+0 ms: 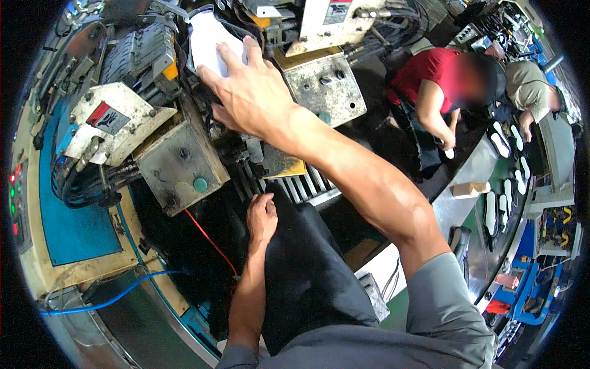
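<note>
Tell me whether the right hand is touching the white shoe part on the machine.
Touching. The head view shows the right hand lying flat on the white shoe part, no gap.

A factory floor: a worn, grimy machine [178,160] with button boxes and cable bundles [92,184], and a conveyor line [491,178] carrying white shoe soles [490,212] past seated workers [439,86].

right hand [249,92] on shoe upper [209,40] atop machine [178,160]; left hand [261,215] below
</note>
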`<act>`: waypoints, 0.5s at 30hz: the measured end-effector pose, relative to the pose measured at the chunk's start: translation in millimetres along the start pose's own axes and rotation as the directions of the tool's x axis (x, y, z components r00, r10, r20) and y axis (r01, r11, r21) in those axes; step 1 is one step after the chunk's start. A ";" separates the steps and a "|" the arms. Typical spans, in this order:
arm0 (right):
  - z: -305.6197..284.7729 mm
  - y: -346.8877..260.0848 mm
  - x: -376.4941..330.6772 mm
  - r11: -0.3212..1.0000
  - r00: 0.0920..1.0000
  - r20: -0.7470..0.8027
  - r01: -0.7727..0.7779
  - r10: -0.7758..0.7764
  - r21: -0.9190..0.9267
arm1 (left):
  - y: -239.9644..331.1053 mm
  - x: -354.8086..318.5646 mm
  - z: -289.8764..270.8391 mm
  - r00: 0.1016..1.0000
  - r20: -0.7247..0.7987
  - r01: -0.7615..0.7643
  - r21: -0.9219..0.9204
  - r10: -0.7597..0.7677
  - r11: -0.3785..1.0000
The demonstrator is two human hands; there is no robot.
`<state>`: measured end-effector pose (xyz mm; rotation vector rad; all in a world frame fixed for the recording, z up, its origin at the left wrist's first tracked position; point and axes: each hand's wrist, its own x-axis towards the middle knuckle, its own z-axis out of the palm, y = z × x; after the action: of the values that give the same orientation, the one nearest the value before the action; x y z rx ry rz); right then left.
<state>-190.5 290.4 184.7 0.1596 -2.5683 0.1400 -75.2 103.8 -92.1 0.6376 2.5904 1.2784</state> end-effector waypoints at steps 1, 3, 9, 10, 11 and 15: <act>3.3 2.7 11.4 1.000 1.000 -0.001 -0.003 0.003 0.002 | -2.7 0.1 2.1 1.000 -0.009 -0.001 -0.031 0.001 1.000; 7.6 14.3 33.6 1.000 1.000 0.030 -0.010 0.010 -0.001 | -4.3 5.9 7.1 0.999 0.044 0.013 -0.006 -0.013 1.000; 2.1 18.0 60.1 1.000 1.000 0.020 -0.007 0.007 -0.030 | -14.0 12.1 4.8 0.996 0.081 -0.031 0.013 0.030 0.999; 0.0 16.3 62.7 0.999 1.000 0.014 -0.005 0.006 -0.034 | -15.2 13.2 4.0 0.996 0.090 -0.015 -0.009 0.015 1.000; -1.9 14.1 66.4 1.000 1.000 0.023 -0.007 0.007 -0.018 | -16.6 13.6 2.7 0.996 0.094 -0.012 0.009 0.011 1.000; -6.9 15.1 75.7 0.998 0.999 0.037 -0.009 0.011 -0.061 | -6.7 14.1 1.7 0.992 0.106 -0.067 0.027 0.064 0.997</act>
<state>-252.4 299.9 230.3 0.1272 -2.6077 0.0629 -89.1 107.8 -98.0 0.7795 2.5276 1.1927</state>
